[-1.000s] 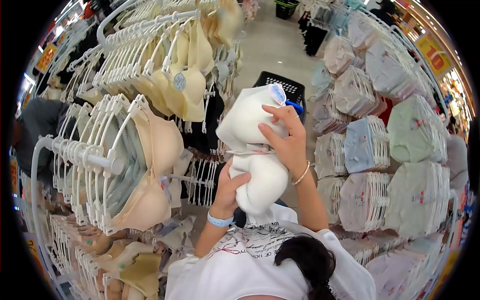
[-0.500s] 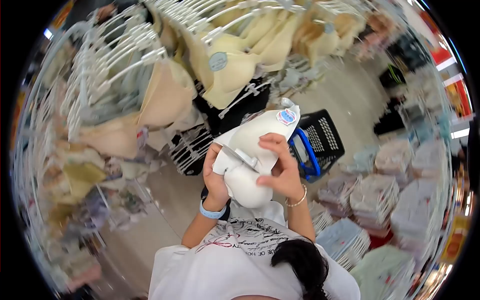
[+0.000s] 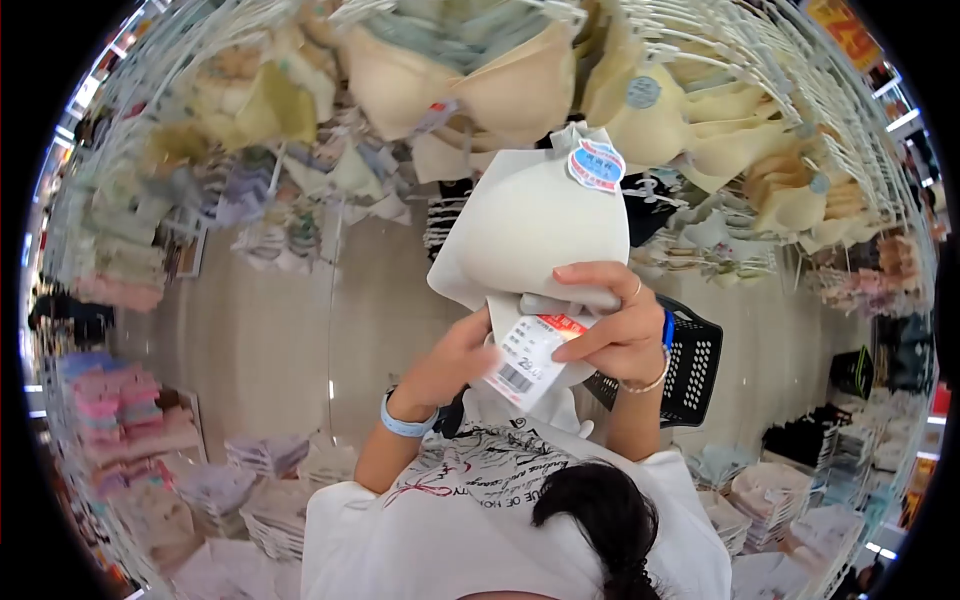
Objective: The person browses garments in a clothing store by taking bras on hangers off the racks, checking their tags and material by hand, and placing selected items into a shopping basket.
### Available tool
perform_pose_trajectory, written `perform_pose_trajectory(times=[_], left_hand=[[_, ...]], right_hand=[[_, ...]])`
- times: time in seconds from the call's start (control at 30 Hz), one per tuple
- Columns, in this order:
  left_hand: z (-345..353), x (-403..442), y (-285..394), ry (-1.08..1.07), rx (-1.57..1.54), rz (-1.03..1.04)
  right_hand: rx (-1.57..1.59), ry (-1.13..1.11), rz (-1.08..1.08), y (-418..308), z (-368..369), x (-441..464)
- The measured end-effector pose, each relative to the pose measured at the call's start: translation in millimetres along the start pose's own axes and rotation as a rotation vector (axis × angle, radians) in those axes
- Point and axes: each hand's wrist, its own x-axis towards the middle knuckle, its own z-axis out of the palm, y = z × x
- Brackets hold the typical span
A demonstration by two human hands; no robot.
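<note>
A white moulded-cup bra (image 3: 540, 225) is held up in front of my chest, one cup facing me and a blue, red and white round label (image 3: 597, 165) at its upper edge. A white price tag (image 3: 530, 362) with a red band and barcode hangs over its lower part. My right hand (image 3: 620, 325) grips the bra's lower right side, fingers along the cup and thumb against the tag. At the lower left edge, my left hand (image 3: 452, 368) is closed around the bra beside the tag. Its thumb is blurred and some fingertips are hidden.
A black shopping basket (image 3: 692, 370) with a blue handle is right of my right wrist. Racks of beige bras (image 3: 460, 80) and yellow bras (image 3: 640, 115) hang ahead. Folded pink garments (image 3: 120, 410) are stacked at left, and more stacks (image 3: 275, 510) stand near my sides.
The bra has been raised and turned, with its price tag now facing me. My right hand has shifted onto its lower edge by the tag. My view has swung left along the racks.
</note>
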Motion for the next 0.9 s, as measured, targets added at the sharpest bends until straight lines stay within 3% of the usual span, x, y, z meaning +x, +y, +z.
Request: perform_pose_trajectory(times=[0.07,0.17,0.23,0.33,0.43,0.63,0.73,0.8,0.83,0.9], left_hand=[[16.6,-22.2,6.5,0.103,0.013,-0.057],[44.9,-43.9,-3.5,0.208,0.195,0.243],[62.9,-59.6,-10.1,0.235,0.154,0.231],[82.1,-75.7,-25.8,0.247,0.227,0.269],[109.5,-88.4,-29.6,0.267,0.111,0.22],[145.6,-100.8,-37.0,0.312,0.024,0.367],[149.1,-98.1,-38.0,0.227,-0.012,0.283],[132.1,-97.8,-60.7,0.033,0.289,0.377],[122.9,-95.6,-73.3,0.051,0.3,0.388],[97.8,-86.7,-104.9,0.159,-0.086,0.383]], right_hand=[[0.128,-0.117,-0.036,-3.5,5.2,-1.1],[0.237,-0.16,-0.02,-15.5,16.2,-4.7],[0.311,-0.209,-0.019,-22.1,20.1,-13.3],[0.386,-0.208,-0.048,-30.3,24.9,-32.0],[0.399,-0.166,-0.036,-52.9,24.0,-49.1],[0.396,-0.115,-0.05,-79.0,20.7,-68.1],[0.453,-0.124,-0.119,-80.2,11.7,-71.0],[0.564,-0.041,-0.151,-75.9,5.6,-75.6],[0.594,0.026,-0.189,-71.0,3.6,-78.3],[0.653,0.004,-0.217,-60.5,-13.8,-83.3]])
